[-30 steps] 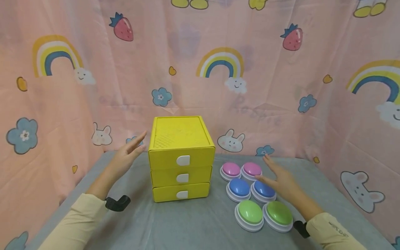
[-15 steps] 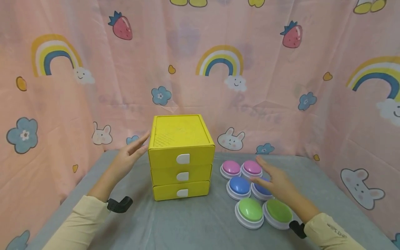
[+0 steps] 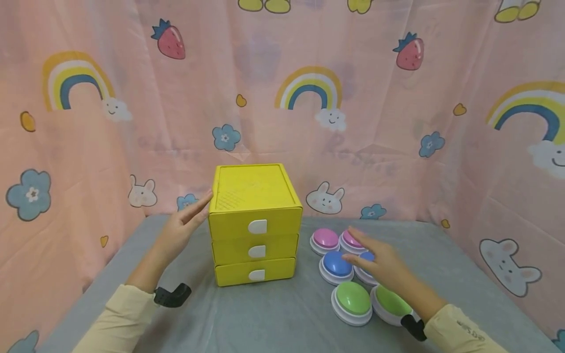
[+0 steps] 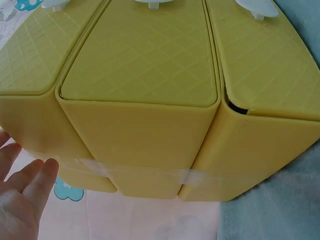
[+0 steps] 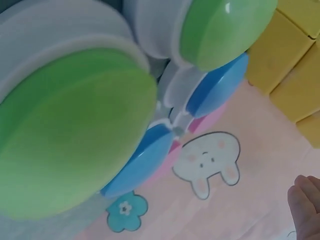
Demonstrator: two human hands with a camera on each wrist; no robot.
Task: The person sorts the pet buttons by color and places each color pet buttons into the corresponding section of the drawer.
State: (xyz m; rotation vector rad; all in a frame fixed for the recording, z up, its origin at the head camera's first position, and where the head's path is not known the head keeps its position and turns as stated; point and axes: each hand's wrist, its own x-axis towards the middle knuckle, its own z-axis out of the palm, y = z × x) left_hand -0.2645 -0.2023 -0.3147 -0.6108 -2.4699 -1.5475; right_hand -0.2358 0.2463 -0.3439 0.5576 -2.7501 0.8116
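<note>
A yellow three-drawer box [image 3: 253,220] with white drawer tabs stands on the grey cloth. At its left side is my left hand [image 3: 178,228], fingers straight, tips right at the upper side edge; the left wrist view shows the fingers [image 4: 40,177] beside the box's wall. My right hand [image 3: 379,257] hovers over the right-hand column of dome buttons, fingers extended, holding nothing. It partly hides a pink button [image 3: 350,242] and a blue button [image 3: 365,274]. The nearer right green button [image 3: 390,301] is partly covered by my forearm and wrist camera.
The left button column holds a pink button [image 3: 325,239], a blue button [image 3: 337,264] and a green button [image 3: 353,298], all on white bases. A pink printed curtain [image 3: 265,132] encloses the back and sides of the grey table cloth [image 3: 247,318].
My right hand has drifted left across the right-hand buttons, covering more of them. My left hand has come in to the right, its fingertips now right at the yellow box's side.
</note>
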